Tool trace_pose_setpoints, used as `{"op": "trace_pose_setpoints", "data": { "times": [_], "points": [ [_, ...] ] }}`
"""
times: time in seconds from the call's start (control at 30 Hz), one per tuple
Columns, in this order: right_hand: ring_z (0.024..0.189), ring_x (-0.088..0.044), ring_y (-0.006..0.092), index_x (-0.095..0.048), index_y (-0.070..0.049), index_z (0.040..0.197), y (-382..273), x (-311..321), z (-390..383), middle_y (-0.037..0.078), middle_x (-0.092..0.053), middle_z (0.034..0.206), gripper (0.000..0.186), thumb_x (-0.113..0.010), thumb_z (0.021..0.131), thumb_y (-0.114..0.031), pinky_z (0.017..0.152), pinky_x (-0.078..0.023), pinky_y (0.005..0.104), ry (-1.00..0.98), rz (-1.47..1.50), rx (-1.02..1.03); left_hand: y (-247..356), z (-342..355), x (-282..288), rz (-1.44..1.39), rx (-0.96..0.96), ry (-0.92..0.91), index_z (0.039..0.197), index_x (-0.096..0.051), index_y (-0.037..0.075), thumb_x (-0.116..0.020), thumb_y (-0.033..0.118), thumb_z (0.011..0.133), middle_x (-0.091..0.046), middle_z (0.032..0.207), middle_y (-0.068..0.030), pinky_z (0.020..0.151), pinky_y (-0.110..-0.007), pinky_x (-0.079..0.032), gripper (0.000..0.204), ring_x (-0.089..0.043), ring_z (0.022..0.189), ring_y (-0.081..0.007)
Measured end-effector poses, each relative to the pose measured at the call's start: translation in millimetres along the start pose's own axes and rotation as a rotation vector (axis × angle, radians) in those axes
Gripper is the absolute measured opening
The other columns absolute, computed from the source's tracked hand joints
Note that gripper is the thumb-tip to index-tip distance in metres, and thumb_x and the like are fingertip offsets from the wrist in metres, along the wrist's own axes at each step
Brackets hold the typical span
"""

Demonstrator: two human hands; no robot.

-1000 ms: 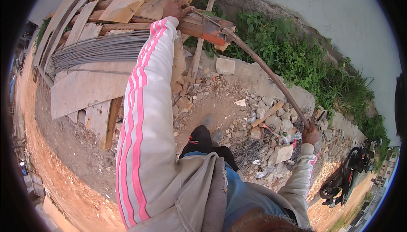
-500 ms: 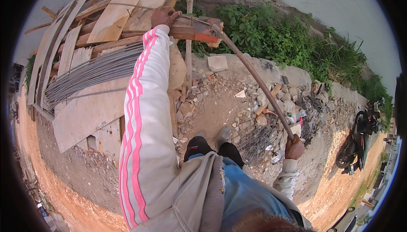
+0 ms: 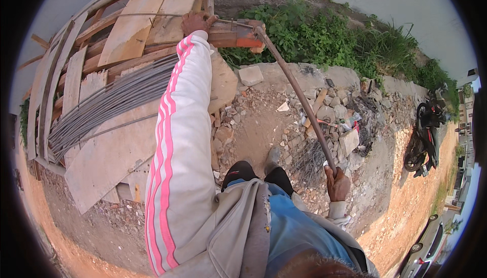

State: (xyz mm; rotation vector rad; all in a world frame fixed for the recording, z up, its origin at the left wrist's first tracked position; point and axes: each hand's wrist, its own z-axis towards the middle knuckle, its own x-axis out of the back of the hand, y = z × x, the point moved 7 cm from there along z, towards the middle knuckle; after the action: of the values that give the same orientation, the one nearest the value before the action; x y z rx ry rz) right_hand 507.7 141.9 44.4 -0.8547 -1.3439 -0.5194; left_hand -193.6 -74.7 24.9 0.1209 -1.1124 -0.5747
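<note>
Currently, the left hand (image 3: 197, 22) is holding its fingers curled together over a thin metal rod (image 3: 234, 22), pinning it above a wooden beam (image 3: 223, 39). The rod is extending from the plywood boards (image 3: 134, 26) at left, under the hand, to the beam's orange-red end. At that point the upper end of a long bar (image 3: 298, 93) is meeting the rod; the exact engagement is showing too small to tell. The right hand (image 3: 338, 184) is wrapping its fingers around the lower end of the bar, which is slanting over rubble (image 3: 340, 110) and tangled wire (image 3: 309, 164). A bundle of grey rods (image 3: 116, 95) is lying left of the outstretched left sleeve (image 3: 182, 125). Green plants (image 3: 324, 39) are growing beyond the bar, and a motorcycle (image 3: 423, 148) is standing farther right.
</note>
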Motion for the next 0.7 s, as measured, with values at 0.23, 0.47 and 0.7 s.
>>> {"op": "trace_pose_setpoints", "data": {
  "times": [0.23,0.47,0.7],
  "points": [
    [0.057,-0.063,0.0419,-0.065,-0.004,0.090,3.3,7.5,-8.2,0.018,-0.061,0.059,0.057,-0.057,0.097,-0.061,0.053,-0.048,0.0518,-0.117,0.013,-0.031,9.1,-0.3,2.8,0.013,-0.017,-0.029,0.096,-0.077,0.021,-0.070,0.063,0.083,-0.070,0.111,-0.0082,0.099,-0.050,-0.047,0.045,-0.061,0.112,-0.0334],
    [0.054,-0.044,0.0090,-0.063,-0.010,0.099,43.2,7.8,4.0,-0.004,-0.041,0.062,0.058,-0.046,0.101,-0.066,0.048,-0.038,0.0294,-0.810,0.730,-0.179,10.5,15.4,-20.1,0.028,-0.123,-0.067,0.093,-0.075,0.015,-0.059,0.065,0.091,-0.071,0.108,-0.0145,0.101,-0.050,-0.043,0.053,-0.062,0.107,-0.0369],
    [0.047,-0.035,0.0054,-0.054,-0.014,0.086,51.5,-14.0,0.6,-0.006,-0.037,0.061,0.053,-0.047,0.101,-0.064,0.040,-0.028,0.0254,-0.913,0.800,-0.215,-23.2,28.1,-22.1,-0.186,-0.029,-0.001,0.107,-0.077,0.009,-0.064,0.057,0.092,-0.070,0.111,-0.0219,0.098,-0.052,-0.048,0.051,-0.064,0.106,-0.0411]
  ]
}}
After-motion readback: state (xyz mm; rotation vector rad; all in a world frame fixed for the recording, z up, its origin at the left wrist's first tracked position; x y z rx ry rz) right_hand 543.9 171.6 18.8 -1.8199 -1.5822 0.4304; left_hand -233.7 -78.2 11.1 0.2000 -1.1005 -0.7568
